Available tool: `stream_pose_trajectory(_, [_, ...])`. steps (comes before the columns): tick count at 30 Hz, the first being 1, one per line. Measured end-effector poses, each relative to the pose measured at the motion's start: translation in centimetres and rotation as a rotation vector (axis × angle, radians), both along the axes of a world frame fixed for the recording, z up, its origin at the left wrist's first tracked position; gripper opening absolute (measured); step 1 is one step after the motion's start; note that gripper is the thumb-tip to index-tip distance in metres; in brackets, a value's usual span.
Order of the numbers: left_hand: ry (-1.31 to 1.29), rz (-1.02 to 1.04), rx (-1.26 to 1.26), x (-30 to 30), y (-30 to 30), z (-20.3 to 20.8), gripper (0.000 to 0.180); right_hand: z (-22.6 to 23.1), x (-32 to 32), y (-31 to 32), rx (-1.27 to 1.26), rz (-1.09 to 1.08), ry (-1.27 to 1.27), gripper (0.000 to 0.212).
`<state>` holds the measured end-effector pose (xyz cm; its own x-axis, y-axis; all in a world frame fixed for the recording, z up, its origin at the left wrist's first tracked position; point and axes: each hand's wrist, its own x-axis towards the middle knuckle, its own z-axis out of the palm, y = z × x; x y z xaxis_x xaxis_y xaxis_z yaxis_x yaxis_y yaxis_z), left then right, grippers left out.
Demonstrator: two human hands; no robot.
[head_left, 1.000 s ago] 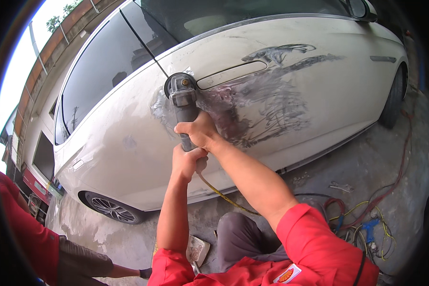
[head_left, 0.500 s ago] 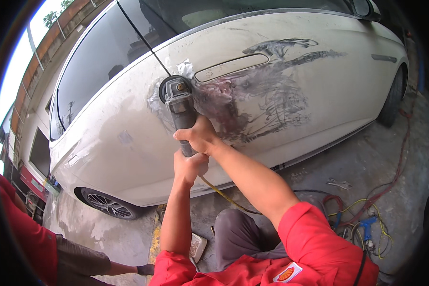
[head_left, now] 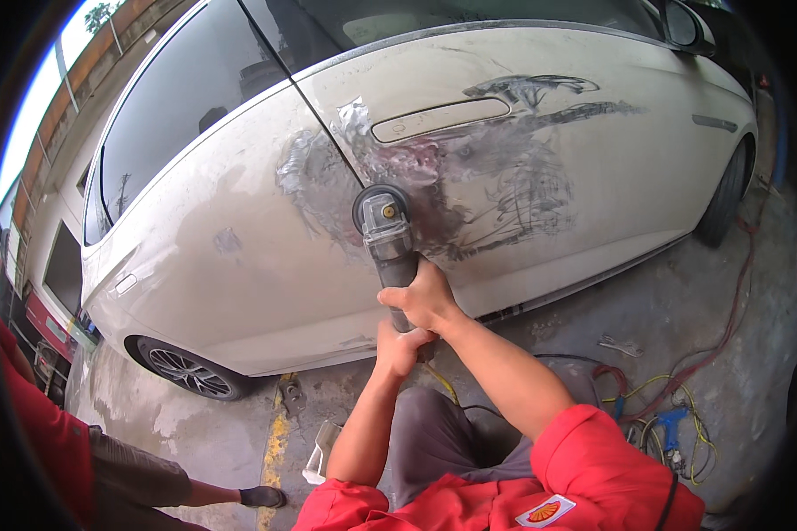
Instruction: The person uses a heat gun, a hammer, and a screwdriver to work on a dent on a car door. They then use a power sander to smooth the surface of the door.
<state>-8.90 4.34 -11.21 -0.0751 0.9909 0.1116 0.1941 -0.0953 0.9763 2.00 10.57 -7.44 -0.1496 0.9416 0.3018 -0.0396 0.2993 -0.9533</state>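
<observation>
Both my hands are wrapped round a grey and black angle grinder (head_left: pixel 391 257). My right hand (head_left: pixel 423 296) grips the upper part of its body, while my left hand (head_left: pixel 400 345) closes on the lower end. The tool's round disc head lies against a white car door (head_left: pixel 593 186), just below the lower part of the seam between two doors. Around it the paint is scraped to bare metal, with grey filler smears and a reddish patch (head_left: pixel 407 159). A recessed door handle (head_left: pixel 441 120) sits above the disc. A yellowish cord hangs below my left hand.
Red hose (head_left: pixel 737 332), yellow cable and a blue tool (head_left: pixel 671 427) lie on the concrete at the right, near a small metal tool (head_left: pixel 620 345). Another person's leg and shoe (head_left: pixel 263 497) stand at the lower left. A whitish container (head_left: pixel 321 453) sits beside my left forearm.
The grinder and both hands have moved right and down, from the scraped area left of the door seam to a spot below the door handle's left end. My grip looks the same.
</observation>
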Motion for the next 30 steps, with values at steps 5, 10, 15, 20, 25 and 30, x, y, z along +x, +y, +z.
stream_pose_trajectory(5, [-0.097, -0.080, -0.011, -0.8, 2.6, 3.0, 0.020, 3.1, -0.3, 2.3, 0.061, 0.027, -0.017, 0.041])
stream_pose_trajectory(10, [-0.105, -0.091, 0.030, 0.5, 2.5, -1.2, 0.023, 0.2, 0.9, 1.4, 0.035, -0.036, -0.040, 0.047])
stream_pose_trajectory(15, [-0.071, -0.197, -0.092, 3.3, 1.1, -7.0, 0.024, -7.1, 4.0, 0.0, -0.033, -0.074, 0.074, 0.047])
stream_pose_trajectory(20, [-0.161, -0.159, 0.080, 4.4, 4.9, -5.8, 0.026, -2.9, 5.1, 2.7, 0.046, -0.057, -0.121, 0.054])
stream_pose_trajectory(25, [-0.134, -0.186, 0.136, 6.1, 6.3, -4.9, 0.025, -2.1, 6.3, 3.7, 0.099, -0.109, -0.105, 0.058])
stream_pose_trajectory(30, [0.047, -0.353, -0.081, 7.0, 7.2, -3.7, 0.031, -5.7, 8.8, 3.1, 0.000, -0.209, 0.308, 0.034])
